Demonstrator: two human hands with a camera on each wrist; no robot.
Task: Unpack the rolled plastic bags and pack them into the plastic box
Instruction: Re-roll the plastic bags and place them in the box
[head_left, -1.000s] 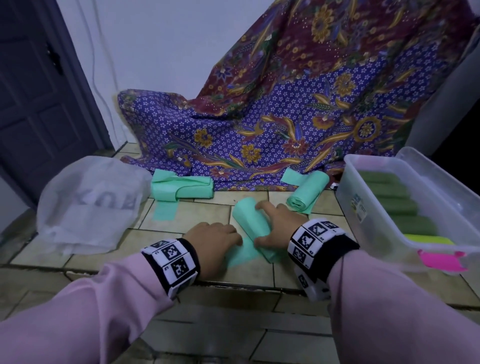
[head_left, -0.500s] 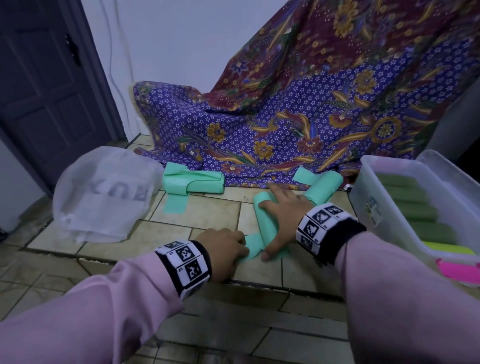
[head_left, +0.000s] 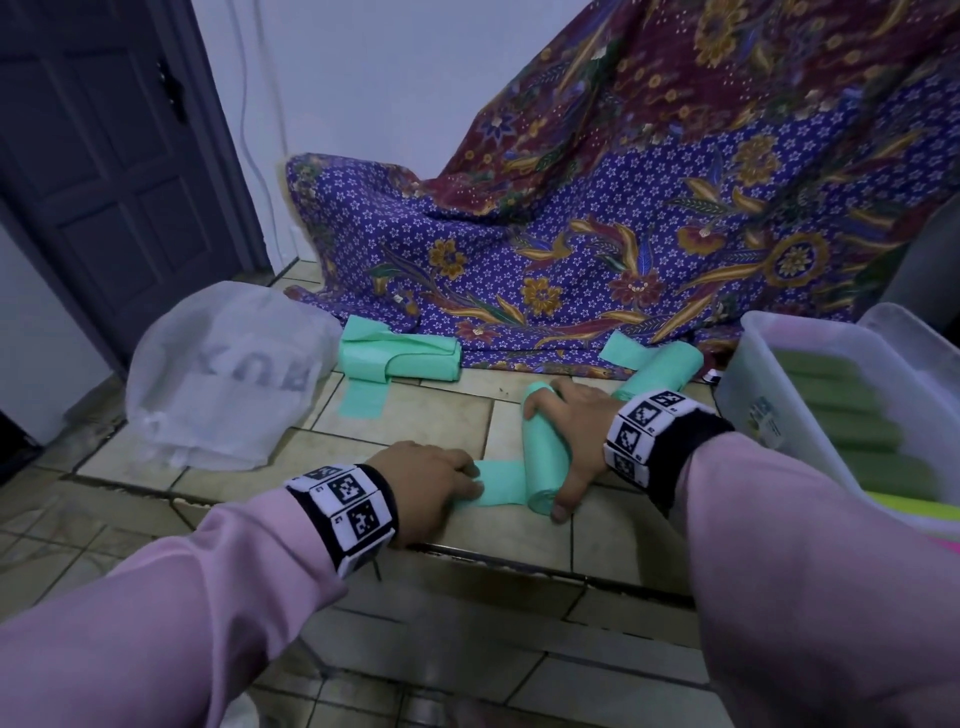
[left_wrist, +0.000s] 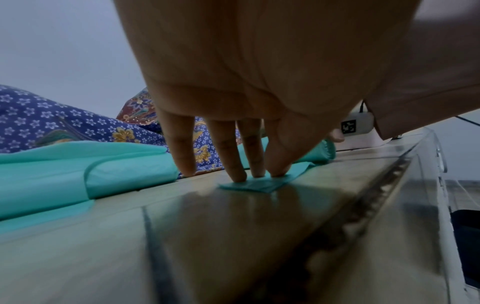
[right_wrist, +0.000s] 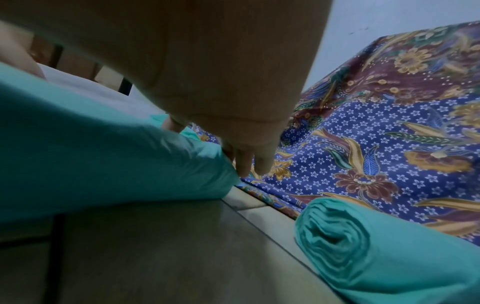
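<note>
- Green roll lies on the floor tiles, between both hands, well short of the box at right.
- Right hand arches over the roll, grip curled round it: fingers at the far end, thumb at the near end.
- Left hand pins the loose tail flat; left wrist view shows fingertips straight and spread, pressing the tail's end to the floor.
- Step looks like tightening or re-rolling the roll against the pinned tail, judging from the pose.
- To do it well: keep the tail taut and flat, press evenly with all fingertips so the thin plastic does not slip or bunch.
- Roll straight along the tail; a skewed roll will likely cone out at one end and fit badly.
- Squeeze lightly only, the soft film dents and traps air.
- Box already holds a row of darker green rolls; the next one should go in parallel to them.
- Second roll sits just beyond the right wrist, another partly unrolled bundle further left by the cloth; both not yet packed.
- White bag lies at left, apart.
</note>
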